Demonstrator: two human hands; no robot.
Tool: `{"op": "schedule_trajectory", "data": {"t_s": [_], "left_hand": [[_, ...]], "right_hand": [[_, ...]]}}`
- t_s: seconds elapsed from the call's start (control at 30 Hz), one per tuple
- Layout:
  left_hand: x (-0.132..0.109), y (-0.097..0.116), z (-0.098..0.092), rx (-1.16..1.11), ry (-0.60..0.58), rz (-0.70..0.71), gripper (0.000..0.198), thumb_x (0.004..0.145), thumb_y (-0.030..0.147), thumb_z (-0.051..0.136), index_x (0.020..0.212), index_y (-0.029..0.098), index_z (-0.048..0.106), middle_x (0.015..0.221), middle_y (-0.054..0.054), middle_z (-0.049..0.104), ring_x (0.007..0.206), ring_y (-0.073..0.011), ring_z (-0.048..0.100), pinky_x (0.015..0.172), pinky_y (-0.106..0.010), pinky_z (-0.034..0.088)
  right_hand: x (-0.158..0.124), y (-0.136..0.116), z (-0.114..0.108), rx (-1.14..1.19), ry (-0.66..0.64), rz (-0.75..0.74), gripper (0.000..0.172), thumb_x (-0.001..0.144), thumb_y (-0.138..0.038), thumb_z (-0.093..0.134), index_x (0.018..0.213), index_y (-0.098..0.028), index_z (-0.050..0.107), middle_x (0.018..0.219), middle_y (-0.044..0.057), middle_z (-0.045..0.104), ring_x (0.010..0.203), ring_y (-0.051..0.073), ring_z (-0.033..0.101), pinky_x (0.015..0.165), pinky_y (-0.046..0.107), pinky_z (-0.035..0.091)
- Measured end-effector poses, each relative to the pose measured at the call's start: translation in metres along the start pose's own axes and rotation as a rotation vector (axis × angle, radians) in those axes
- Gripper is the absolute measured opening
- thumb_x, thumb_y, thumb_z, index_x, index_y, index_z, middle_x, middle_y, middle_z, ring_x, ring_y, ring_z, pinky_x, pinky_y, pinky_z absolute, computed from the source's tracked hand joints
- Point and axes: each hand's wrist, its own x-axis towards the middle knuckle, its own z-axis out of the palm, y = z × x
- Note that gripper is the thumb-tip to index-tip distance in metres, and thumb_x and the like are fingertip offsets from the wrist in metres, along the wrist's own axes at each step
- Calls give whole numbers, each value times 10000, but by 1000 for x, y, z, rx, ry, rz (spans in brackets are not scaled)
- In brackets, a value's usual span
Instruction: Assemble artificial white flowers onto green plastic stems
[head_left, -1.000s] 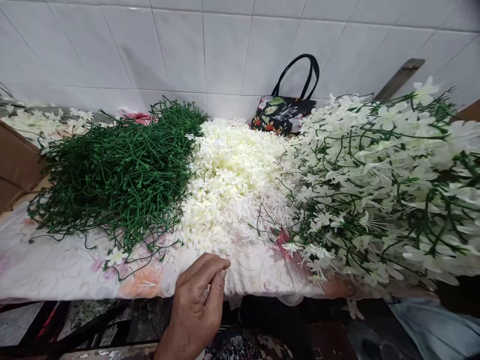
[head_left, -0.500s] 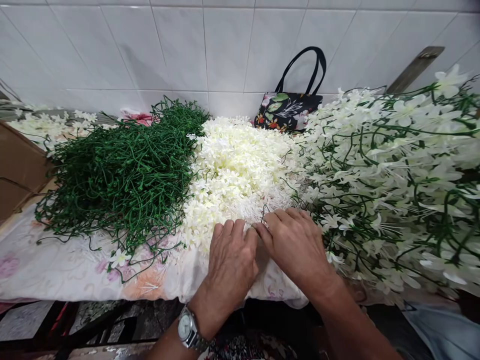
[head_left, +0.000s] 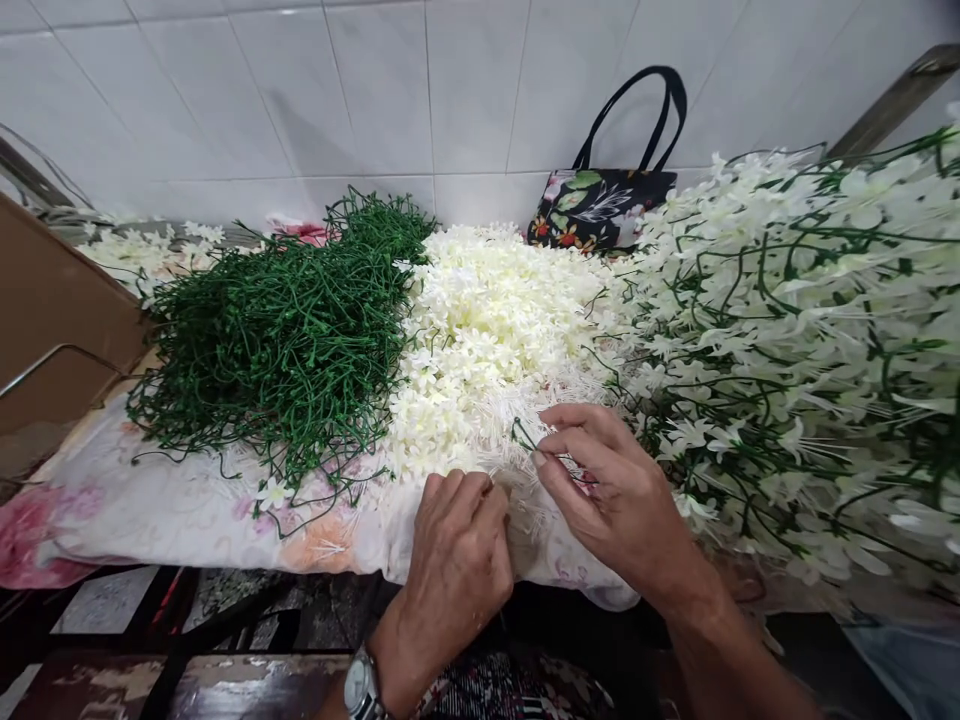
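Between the thumb and fingers of my right hand (head_left: 607,480) is a thin green artificial flower stem (head_left: 523,434), its tip poking out to the left. My left hand (head_left: 461,555) is curled closed just left of it, knuckles up; what its fingers hold, if anything, is hidden. Ahead of both hands lies a heap of loose white artificial blossoms (head_left: 495,310), with fine white stamens (head_left: 510,410) at its near right edge. A tangled pile of green plastic stems (head_left: 277,340) is to the left. Assembled white flowers on stems (head_left: 795,360) are massed at the right.
A floral cloth (head_left: 180,520) covers the work surface, with one white flower (head_left: 274,494) near its front edge. A cardboard box (head_left: 67,300) stands at the far left. Against the tiled wall (head_left: 375,90) rests a black flowered handbag (head_left: 592,210).
My hands have come apart. The right has lifted slightly, its fingers spread more around the green stem; the left has drawn down a little. The view has shifted left.
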Motion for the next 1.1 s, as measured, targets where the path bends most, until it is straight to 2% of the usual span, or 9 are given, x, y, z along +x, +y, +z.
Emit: {"op": "schedule_trajectory", "data": {"t_s": [0.1,0.2,0.33,0.43,0.57,0.67,0.8,0.97,1.1], "left_hand": [[-8,-1,-6,-151,155,-28,215,827,61,436,905,129,624,859,-89,635,792,-200,574,707,-335,424],[-15,-6,-19,-463,271,-243,172,846,156,472,913,143,630,850,-73,645,777,-173,598,669,-272,457],[-19,-8,-33,-954,109,-619,223,824,350,537,831,153,642,593,12,562,483,-97,465,468,-209,383],[-21,-3,-36,-1117,-25,-731,212,746,342,622,687,138,621,528,22,518,458,-84,428,452,-199,362],[-31,7,-36,-1250,-21,-847,168,700,274,653,622,131,612,534,5,553,498,-103,496,503,-209,413],[-40,12,-35,-1327,11,-900,121,667,241,683,657,127,641,584,-8,603,523,-103,527,536,-207,434],[-45,19,-31,-1325,35,-944,99,656,220,684,661,130,643,574,2,601,521,-92,523,533,-189,426],[-43,26,-23,-1170,20,-977,126,686,241,618,639,124,630,518,13,549,466,-88,482,475,-188,396],[-45,33,-26,-1098,-34,-943,120,702,222,565,636,131,606,528,18,529,480,-94,469,484,-195,398]], "right_hand": [[-5,-6,2,-35,-30,-83,104,835,-78,505,789,-132,581,948,122,586,909,203,538,786,349,440],[-11,-16,1,-139,-58,-201,120,831,-62,515,773,-136,589,922,117,612,888,214,533,772,363,418],[-18,-29,0,-208,-127,-348,194,854,-52,451,757,-140,594,897,107,636,867,212,534,754,357,394],[-24,-37,-1,-176,-194,-410,228,884,-76,401,795,-139,601,896,97,639,867,209,535,789,372,381],[-34,-42,-3,-39,-201,-369,170,875,-74,435,839,-134,590,886,84,632,856,192,533,788,356,383],[-41,-42,-5,95,-212,-305,163,864,-49,444,847,-133,582,795,60,601,761,159,507,693,310,396],[-47,-39,-5,160,-311,-311,220,891,-60,394,842,-136,594,682,32,537,646,134,436,590,277,372],[-53,-35,-1,201,-265,-267,181,865,-33,430,926,-126,573,701,38,531,664,146,434,591,285,375],[-55,-33,0,256,-272,-250,180,854,-15,432,852,-128,572,682,38,519,659,146,433,587,280,373]]}}
